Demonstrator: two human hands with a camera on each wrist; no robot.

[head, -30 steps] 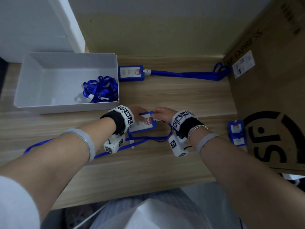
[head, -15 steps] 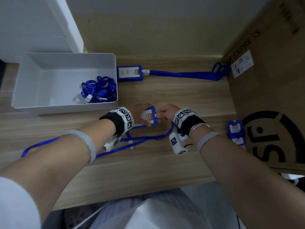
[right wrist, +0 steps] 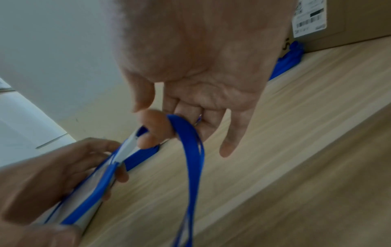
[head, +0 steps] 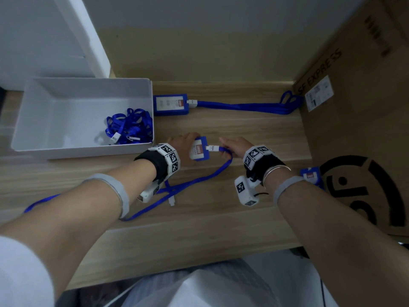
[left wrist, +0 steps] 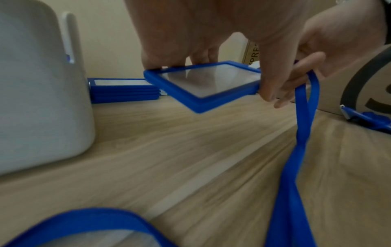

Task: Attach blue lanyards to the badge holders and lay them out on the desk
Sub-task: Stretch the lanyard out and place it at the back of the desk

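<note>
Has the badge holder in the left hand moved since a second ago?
Yes. The badge holder lay flat on the desk nearer the person; now the left hand holds it tilted, farther back, level with the white bin's front wall.

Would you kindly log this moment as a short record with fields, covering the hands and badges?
left hand: grips badge holder above the desk
right hand: pinches blue lanyard near its white clip
attachment: clip meets holder; latch unclear
finished badge: flat at back, strap stretched right
white bin: spare lanyards
</note>
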